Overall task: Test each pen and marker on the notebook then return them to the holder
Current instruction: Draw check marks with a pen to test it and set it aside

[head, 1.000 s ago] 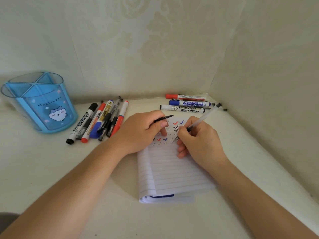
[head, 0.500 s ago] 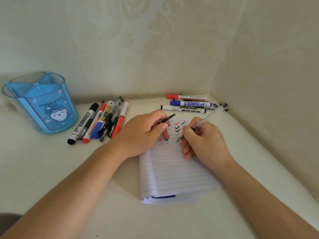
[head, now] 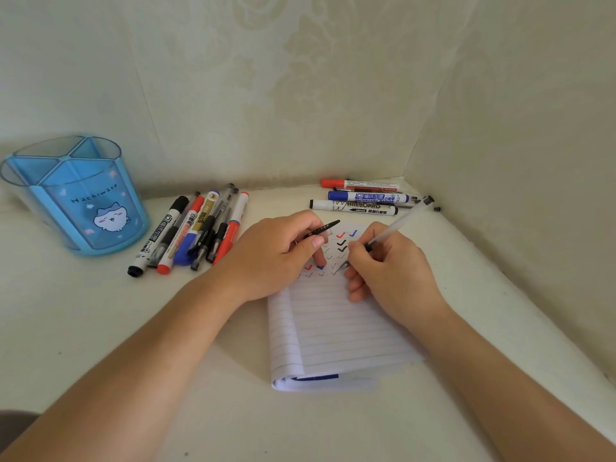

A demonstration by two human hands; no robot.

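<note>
Right hand (head: 390,275): fingers curled round the lower barrel of a clear-barrelled gel pen (head: 398,223), in a writing grip. The pen tip sits on or just above the lined notebook (head: 333,331), among the rows of tick marks (head: 341,243); contact cannot be confirmed from this view. The pen's long axis runs from the tip, low and left, up and away to the right, with its back end over the table towards the corner of the walls.

Left hand (head: 273,255): thumb and forefinger pinch the black pen cap (head: 325,227), and another finger presses the page just left of the tip. The cap lies up and to the left of the pen tip, near it but apart, and slants much as the barrel does.

Assessment: the test stroke is the step in hand, and recapping is likely next. That move turns on closing the gap between tip and cap along a shared slant, so little turning should be needed.

The blue pen holder (head: 76,201) stands well apart at far left, nearer the left hand, with no pen showing in its compartments. A bundle of pens and markers (head: 196,231) lies between it and the left hand. Three whiteboard markers (head: 360,199) lie beyond the notebook, by the back wall
</note>
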